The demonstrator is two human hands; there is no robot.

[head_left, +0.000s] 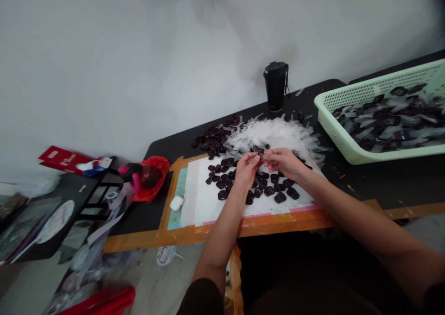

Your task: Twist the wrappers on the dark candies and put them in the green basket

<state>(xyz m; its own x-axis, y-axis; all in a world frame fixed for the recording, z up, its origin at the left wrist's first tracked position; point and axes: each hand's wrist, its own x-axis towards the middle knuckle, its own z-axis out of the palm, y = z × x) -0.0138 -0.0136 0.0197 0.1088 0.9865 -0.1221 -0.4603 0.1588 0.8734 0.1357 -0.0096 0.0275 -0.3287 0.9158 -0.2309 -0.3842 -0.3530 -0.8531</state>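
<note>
My left hand (248, 167) and my right hand (281, 162) meet above the worktop, fingers closed in a pinch. Between their fingertips is a small dark piece (261, 156), mostly covered by the fingers; its exact kind is too small to make out. Beneath and around the hands, dark rounded-square pieces (280, 198) lie spread over a white sheet (203, 204). Just behind the hands is a heap of whitish translucent strips (274, 134). A pile of smaller dark reddish pieces (213, 139) sits to its left.
A pale green basket (382, 156) on the right holds many dark pieces with translucent strips. A black lidded tumbler (276, 88) stands by the wall. Left are a white rounded case (176, 203) and a red plastic bag (163, 166). Orange tape (292, 223) lines the front edge.
</note>
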